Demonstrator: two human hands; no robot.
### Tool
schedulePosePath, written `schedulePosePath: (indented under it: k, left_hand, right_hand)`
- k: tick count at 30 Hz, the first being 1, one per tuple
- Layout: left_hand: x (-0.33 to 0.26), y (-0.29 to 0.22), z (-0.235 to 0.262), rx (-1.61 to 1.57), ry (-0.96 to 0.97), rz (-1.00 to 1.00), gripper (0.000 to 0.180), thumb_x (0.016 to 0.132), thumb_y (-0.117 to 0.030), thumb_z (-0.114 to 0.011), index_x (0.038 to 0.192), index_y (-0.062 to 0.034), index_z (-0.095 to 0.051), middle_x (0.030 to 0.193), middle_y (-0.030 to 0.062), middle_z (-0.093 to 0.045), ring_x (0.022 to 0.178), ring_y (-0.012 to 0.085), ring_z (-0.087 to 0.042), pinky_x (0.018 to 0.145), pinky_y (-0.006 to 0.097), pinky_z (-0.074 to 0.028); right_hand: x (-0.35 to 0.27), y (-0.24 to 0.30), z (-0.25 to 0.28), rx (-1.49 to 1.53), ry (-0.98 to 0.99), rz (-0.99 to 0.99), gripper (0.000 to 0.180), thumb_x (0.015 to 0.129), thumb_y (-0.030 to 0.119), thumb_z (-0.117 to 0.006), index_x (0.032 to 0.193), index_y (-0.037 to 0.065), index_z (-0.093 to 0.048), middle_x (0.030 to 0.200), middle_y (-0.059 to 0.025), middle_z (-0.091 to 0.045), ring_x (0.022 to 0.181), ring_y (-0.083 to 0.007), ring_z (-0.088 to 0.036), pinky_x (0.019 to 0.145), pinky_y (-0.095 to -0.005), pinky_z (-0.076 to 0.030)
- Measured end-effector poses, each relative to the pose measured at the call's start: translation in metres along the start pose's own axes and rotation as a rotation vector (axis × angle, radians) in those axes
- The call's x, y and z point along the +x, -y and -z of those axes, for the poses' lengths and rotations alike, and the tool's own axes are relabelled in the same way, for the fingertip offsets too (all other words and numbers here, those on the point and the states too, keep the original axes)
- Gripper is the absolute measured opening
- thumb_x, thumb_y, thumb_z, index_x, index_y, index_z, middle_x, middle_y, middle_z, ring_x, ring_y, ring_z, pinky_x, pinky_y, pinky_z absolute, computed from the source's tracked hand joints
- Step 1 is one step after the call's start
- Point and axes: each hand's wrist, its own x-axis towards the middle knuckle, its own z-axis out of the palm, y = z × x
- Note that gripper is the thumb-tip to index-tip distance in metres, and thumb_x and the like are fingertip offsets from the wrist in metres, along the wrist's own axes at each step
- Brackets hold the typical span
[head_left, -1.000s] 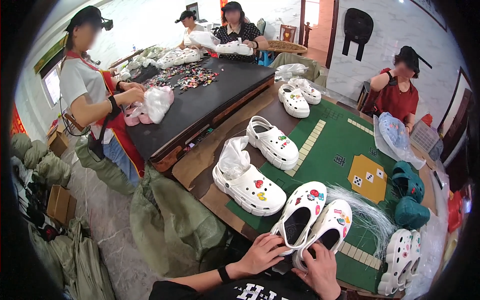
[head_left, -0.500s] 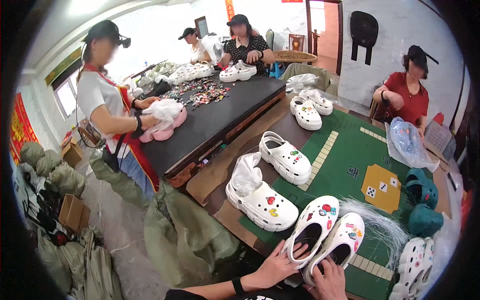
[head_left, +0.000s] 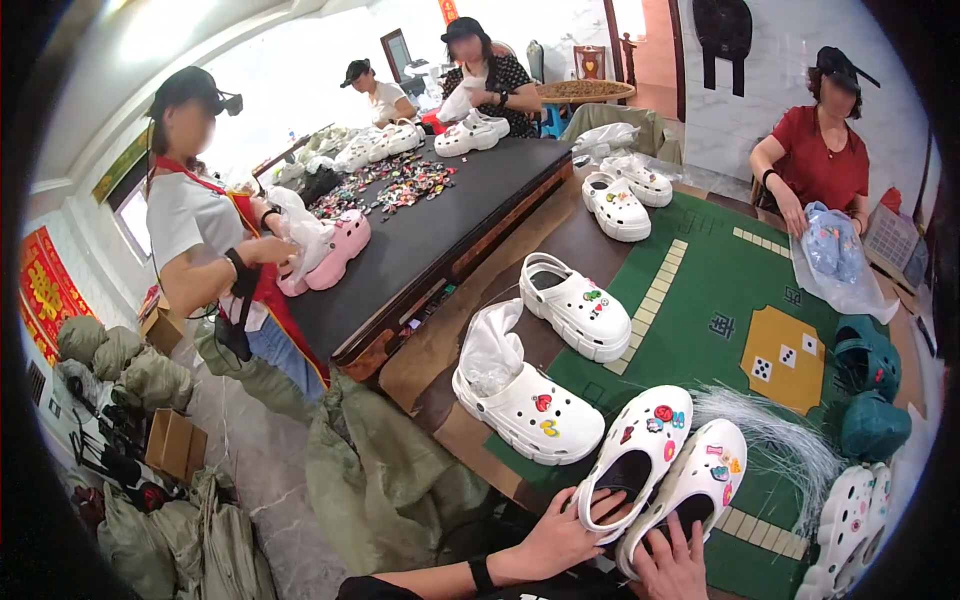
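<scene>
A pair of white clogs with colourful charms sits side by side at the table's near edge. My left hand (head_left: pixel 558 540) grips the heel end of the left clog (head_left: pixel 637 432), some fingers reaching inside under its strap. My right hand (head_left: pixel 672 562) is closed around the heel of the right clog (head_left: pixel 694 472), fingers curling over its rim. A single white clog (head_left: pixel 530 415) stuffed with a clear plastic bag (head_left: pixel 492 345) stands to the left of the pair. Behind it is another white clog (head_left: pixel 577 308). Thin whitish strands (head_left: pixel 785 430) lie in a loose bundle on the right.
The green mat (head_left: pixel 690 290) bears printed tiles and dice. Teal clogs (head_left: pixel 872 425) and more white clogs (head_left: pixel 845 540) line the right side. Co-workers handle blue clogs (head_left: pixel 832 240) and pink clogs (head_left: pixel 342 250). Loose charms (head_left: pixel 415 183) cover part of the black table (head_left: pixel 420 240). Green sacks (head_left: pixel 375 470) lie left.
My hands keep hold of the clog pair, with little shift. The co-worker on the right has lowered a hand to the blue clogs. The one at the back has raised white wrapping.
</scene>
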Motion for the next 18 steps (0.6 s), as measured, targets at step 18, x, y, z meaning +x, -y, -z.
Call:
schedulePosePath:
  k: [18]
  left_hand:
    - [-0.016,0.003,0.008,-0.082,-0.073,-0.053,0.058,0.080,-0.022,-0.074,0.135,-0.0137,-0.059,0.142,0.0064,-0.053,0.132,0.0308,-0.047,0.114,0.052,-0.031]
  right_hand:
    - [0.007,-0.014,0.013,0.014,0.089,0.083,0.055,0.077,0.023,-0.073,0.127,0.010,-0.054,0.125,-0.0076,-0.055,0.119,-0.0253,-0.054,0.107,-0.0481,-0.039]
